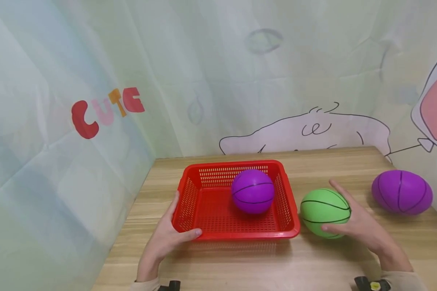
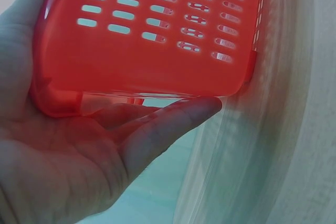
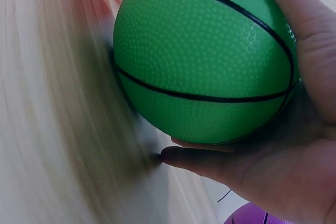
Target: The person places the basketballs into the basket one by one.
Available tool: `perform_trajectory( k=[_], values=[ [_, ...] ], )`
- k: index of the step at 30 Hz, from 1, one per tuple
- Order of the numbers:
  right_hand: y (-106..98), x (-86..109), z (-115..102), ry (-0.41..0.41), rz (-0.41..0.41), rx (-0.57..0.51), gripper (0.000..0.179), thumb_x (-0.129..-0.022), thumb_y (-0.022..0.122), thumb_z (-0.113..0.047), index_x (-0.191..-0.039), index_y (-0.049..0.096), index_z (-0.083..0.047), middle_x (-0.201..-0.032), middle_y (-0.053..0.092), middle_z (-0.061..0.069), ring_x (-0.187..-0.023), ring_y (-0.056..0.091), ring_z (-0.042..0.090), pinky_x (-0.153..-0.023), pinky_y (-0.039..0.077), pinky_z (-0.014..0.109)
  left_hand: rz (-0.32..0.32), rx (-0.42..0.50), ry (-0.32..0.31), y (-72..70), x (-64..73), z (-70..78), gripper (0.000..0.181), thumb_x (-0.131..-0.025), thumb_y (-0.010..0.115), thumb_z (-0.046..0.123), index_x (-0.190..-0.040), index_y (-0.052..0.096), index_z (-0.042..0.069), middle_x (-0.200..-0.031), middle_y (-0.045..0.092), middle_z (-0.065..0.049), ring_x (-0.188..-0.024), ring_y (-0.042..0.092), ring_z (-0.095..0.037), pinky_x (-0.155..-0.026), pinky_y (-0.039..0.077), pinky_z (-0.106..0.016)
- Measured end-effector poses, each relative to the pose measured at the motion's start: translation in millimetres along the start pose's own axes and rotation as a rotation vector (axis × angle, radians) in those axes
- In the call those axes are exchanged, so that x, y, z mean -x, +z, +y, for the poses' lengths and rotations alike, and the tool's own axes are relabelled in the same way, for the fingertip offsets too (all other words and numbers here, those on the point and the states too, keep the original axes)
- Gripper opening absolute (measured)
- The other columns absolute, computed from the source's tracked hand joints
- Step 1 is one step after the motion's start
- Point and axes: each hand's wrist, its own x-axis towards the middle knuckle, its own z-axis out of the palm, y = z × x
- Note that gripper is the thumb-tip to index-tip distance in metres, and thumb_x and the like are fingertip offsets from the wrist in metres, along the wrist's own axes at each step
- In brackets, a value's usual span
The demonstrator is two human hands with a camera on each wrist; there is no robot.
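Observation:
A red plastic basket (image 1: 240, 235) with slotted walls lies on the wooden table. Inside it, toward the right, is a purple ball (image 1: 253, 191) with black lines. My left hand (image 1: 167, 236) holds the basket's near left corner, thumb over the front rim and fingers along the left wall. That slotted side wall (image 2: 157, 61) fills much of the left wrist view. To the right of the basket, my right hand (image 1: 357, 216) grips a green ball (image 1: 322, 212) from its right side, thumb in front and fingers behind. The green ball (image 3: 205, 61) lies against the palm in the right wrist view.
A second purple ball (image 1: 402, 192) sits on the table's right side, beyond my right hand. The wooden table (image 1: 240, 270) ends at a printed curtain (image 1: 204, 101) along the back and left, with coloured letters on it.

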Motion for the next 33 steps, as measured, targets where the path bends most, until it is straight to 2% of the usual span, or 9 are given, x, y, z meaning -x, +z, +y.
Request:
perform_trajectory(
  k=[8, 13, 17, 24, 28, 33],
  values=[
    [7.3, -2.7, -7.2, -0.011, 0.017, 0.025, 0.131, -0.081, 0.101, -0.018, -0.180, 0.017, -0.030, -0.160, 0.046, 0.035, -0.131, 0.063, 0.053, -0.099, 0.058, 0.060, 0.002, -0.007, 0.002, -0.9, 1.0, 0.9, 0.127, -0.083, 0.098, 0.021, -0.179, 0.017, 0.040, -0.172, 0.043, -0.008, -0.150, 0.049, -0.040, -0.108, 0.062, -0.052],
    [10.5, -2.8, -11.2, 0.002, 0.030, 0.031, 0.125, -0.080, 0.102, -0.020, -0.178, 0.024, -0.024, -0.153, 0.056, 0.031, -0.125, 0.067, 0.044, -0.094, 0.057, 0.048, 0.002, -0.009, -0.004, -1.1, 1.8, 1.3, 0.127, -0.083, 0.099, 0.021, -0.179, 0.017, 0.040, -0.173, 0.042, -0.007, -0.149, 0.049, -0.040, -0.109, 0.061, -0.052],
    [12.2, -2.4, -11.5, 0.007, 0.047, 0.036, 0.121, -0.080, 0.102, -0.020, -0.176, 0.028, -0.022, -0.150, 0.058, 0.030, -0.122, 0.067, 0.041, -0.093, 0.056, 0.046, -0.001, 0.001, 0.001, -1.0, 2.5, 1.9, 0.127, -0.083, 0.098, 0.020, -0.179, 0.018, 0.040, -0.173, 0.043, -0.008, -0.149, 0.050, -0.040, -0.110, 0.060, -0.052],
    [13.7, -0.5, -7.9, 0.056, 0.072, 0.023, 0.118, -0.085, 0.099, -0.023, -0.177, 0.025, -0.022, -0.152, 0.056, 0.031, -0.125, 0.066, 0.045, -0.094, 0.055, 0.049, 0.003, 0.012, -0.002, -0.2, 6.8, 2.5, 0.125, -0.083, 0.098, 0.019, -0.178, 0.020, 0.040, -0.171, 0.045, -0.008, -0.148, 0.050, -0.040, -0.105, 0.063, -0.051],
    [11.0, -3.4, -6.0, 0.082, 0.102, 0.024, 0.117, -0.089, 0.096, -0.026, -0.179, 0.020, -0.023, -0.154, 0.052, 0.033, -0.128, 0.064, 0.049, -0.095, 0.055, 0.049, -0.003, 0.020, 0.016, 0.6, 5.5, 2.9, 0.125, -0.083, 0.098, 0.019, -0.178, 0.020, 0.041, -0.170, 0.046, -0.008, -0.148, 0.050, -0.040, -0.105, 0.063, -0.051],
    [2.3, -11.5, -10.2, 0.078, 0.167, 0.032, 0.115, -0.090, 0.095, -0.026, -0.179, 0.021, -0.025, -0.156, 0.050, 0.032, -0.128, 0.061, 0.043, -0.091, 0.055, 0.035, -0.016, 0.027, 0.046, 0.9, 1.6, 2.6, 0.125, -0.083, 0.098, 0.019, -0.178, 0.020, 0.040, -0.169, 0.046, -0.009, -0.149, 0.049, -0.042, -0.106, 0.063, -0.052]
  ],
)
